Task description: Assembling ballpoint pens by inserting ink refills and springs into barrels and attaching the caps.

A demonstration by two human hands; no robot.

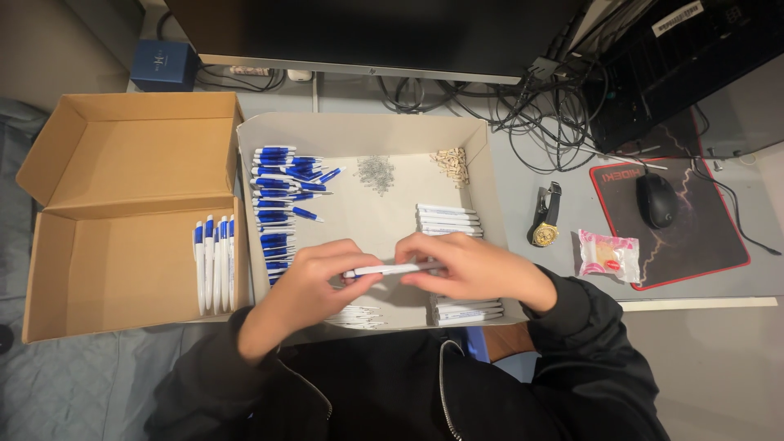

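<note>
— Black sleeves (pixel 457 384) fill the bottom edge, nearest of all. What do the fingers have?

— Both hands pinch one white pen barrel (pixel 390 269), held level between them. Left hand (pixel 306 290) fingers close narrowly on its left end; right hand (pixel 465 265) fingers wrap the right end and hide it.

— Where is that?

— Over the near part of the grey tray (pixel 490 175), above its floor.

— What lies about them?

— Under the right hand, stacks of white barrels (pixel 447 219), partly covered by it. Beside the left hand, a heap of blue pen parts (pixel 282 192) along the tray's left wall. More white pieces (pixel 355 317) lie below the left wrist. Farther back, a small pile of springs (pixel 376 173) and some pale little bits (pixel 451 163).

— And outside the tray?

— Left, an open cardboard box (pixel 106 269) with a row of finished white-and-blue pens (pixel 214 261). Right, on the bench (pixel 523 204), a wristwatch (pixel 545 216), a wrapped snack (pixel 608 255), and a mouse (pixel 656 200) on a black mat (pixel 702 245). Tangled cables (pixel 539 114) lie behind, beneath a monitor (pixel 367 33).
</note>
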